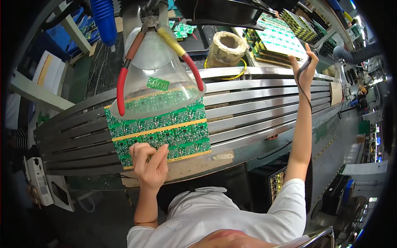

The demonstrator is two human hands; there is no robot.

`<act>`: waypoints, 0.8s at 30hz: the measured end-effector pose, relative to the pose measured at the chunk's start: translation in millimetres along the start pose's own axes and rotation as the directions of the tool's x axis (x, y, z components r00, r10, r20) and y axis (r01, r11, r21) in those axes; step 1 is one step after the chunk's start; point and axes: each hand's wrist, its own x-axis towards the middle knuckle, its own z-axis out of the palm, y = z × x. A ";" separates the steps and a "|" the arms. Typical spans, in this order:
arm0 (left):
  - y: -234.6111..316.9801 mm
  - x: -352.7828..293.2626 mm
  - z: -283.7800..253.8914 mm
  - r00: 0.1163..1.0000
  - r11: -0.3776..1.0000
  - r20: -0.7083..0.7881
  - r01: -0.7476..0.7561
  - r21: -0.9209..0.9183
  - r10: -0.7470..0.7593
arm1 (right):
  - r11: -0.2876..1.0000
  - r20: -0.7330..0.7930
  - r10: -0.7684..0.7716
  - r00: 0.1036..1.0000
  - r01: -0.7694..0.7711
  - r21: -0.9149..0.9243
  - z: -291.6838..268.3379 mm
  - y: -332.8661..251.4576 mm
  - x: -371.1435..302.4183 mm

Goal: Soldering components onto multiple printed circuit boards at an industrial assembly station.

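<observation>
A panel of green circuit boards [194, 134] with yellow strips lies on the slatted metal rails, partly beneath a clear plastic hood [165, 68]. Over the panel's near edge is my left hand [151, 165], its fingers curled closed; anything inside them is hidden. My right hand [306, 71] is raised at the far right, thumb and fingers apart, beside the corner of a stack of boards [281, 37]. A black strap circles that wrist. Cutters with red-sleeved handles [122, 87] straddle the hood.
Slatted metal rails [256, 99] run across in front of me. Beyond them stand a cardboard roll [226, 48] and a dark tray [200, 41] with small green boards. A blue corrugated hose [103, 20] hangs at left. Further stacked panels [304, 25] stand far right.
</observation>
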 end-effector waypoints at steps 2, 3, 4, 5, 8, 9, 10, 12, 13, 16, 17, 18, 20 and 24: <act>5.8 11.3 -3.9 0.993 0.996 0.113 -0.039 0.078 0.030 | 0.996 0.007 0.039 0.999 -0.039 0.083 0.7 -42.2 -14.1; 6.5 16.2 -5.3 0.983 0.992 0.175 -0.069 0.107 0.050 | 0.987 0.003 0.080 0.997 -0.080 0.140 -0.9 -62.4 -19.5; 7.2 18.9 -6.3 0.982 0.990 0.181 -0.068 0.124 0.045 | 0.984 0.006 0.088 0.996 -0.088 0.156 5.1 -80.0 -23.1; 8.5 21.1 -7.2 0.982 0.994 0.191 -0.026 0.104 0.005 | 0.963 0.001 0.079 0.997 -0.077 0.259 11.9 -97.4 -25.9; 13.3 26.8 -9.1 0.969 0.992 0.213 0.117 0.050 -0.125 | 0.834 -0.019 0.049 0.999 -0.030 0.551 28.8 -142.8 -32.2; 11.1 35.1 -4.9 0.982 0.997 0.176 0.068 0.041 -0.074 | 0.828 -0.019 0.054 0.998 -0.035 0.559 29.8 -152.5 -34.8; 7.0 45.0 -0.4 0.990 0.999 0.139 0.017 0.032 -0.021 | 0.820 -0.006 0.066 0.998 -0.051 0.570 30.7 -161.4 -37.3; -2.7 60.3 4.9 0.982 0.993 0.182 -0.063 0.096 0.045 | 0.797 0.032 0.083 0.996 -0.085 0.598 39.7 -173.0 -42.3; -5.1 67.9 6.4 0.966 0.978 0.229 -0.154 0.139 0.120 | 0.786 0.048 0.091 0.995 -0.102 0.610 40.4 -175.5 -44.0; 1.6 88.2 19.2 0.950 0.962 0.268 -0.209 0.178 0.157 | 0.722 0.020 0.207 0.978 -0.166 0.672 34.0 -178.5 -48.1; 4.9 95.5 25.0 0.941 0.951 0.284 -0.242 0.190 0.183 | 0.692 0.002 0.262 0.965 -0.190 0.697 31.3 -177.9 -46.4; 6.3 99.6 28.5 0.931 0.940 0.301 -0.275 0.201 0.208 | 0.659 -0.013 0.317 0.948 -0.211 0.722 28.9 -177.7 -45.2; 2.3 104.1 32.9 0.935 0.948 0.305 -0.247 0.198 0.180 | 0.643 0.007 0.363 0.932 -0.256 0.722 23.0 -182.4 -44.7; -3.2 112.6 45.7 0.953 0.977 0.287 -0.149 0.154 0.100 | 0.618 0.058 0.464 0.884 -0.370 0.694 15.9 -181.4 -36.3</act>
